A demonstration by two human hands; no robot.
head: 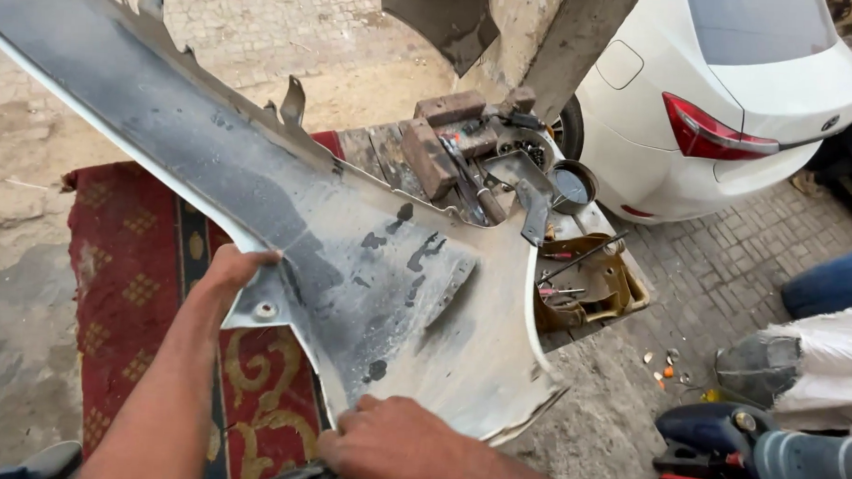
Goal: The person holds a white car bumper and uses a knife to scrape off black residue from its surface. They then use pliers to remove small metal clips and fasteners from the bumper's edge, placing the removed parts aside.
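Bumper cover (369, 256), a long grey car panel seen from its dusty, scuffed inner side, stretches from the upper left corner down to the lower middle of the view, raised above a red patterned rug (132, 276) and reaching over the edge of a low wooden workbench (382, 153). Its ragged upper edge carries several pointed mounting tabs, and dark patches show on the paler sanded area near its wide end. The left hand (231, 266) grasps the panel's lower edge, fingers curled over the rim just above a small mounting hole. The right hand (390, 446) lies on the torn near corner of the panel, fingers bent and pressing against its surface at the edge. On the bench just beyond the panel sit two bricks (439, 136), a round metal tin (572, 186) and a yellowish tray (594, 288) with small tools. A white car (724, 99) stands at upper right on brick paving, and a dark blue machine (759, 449) sits at lower right.
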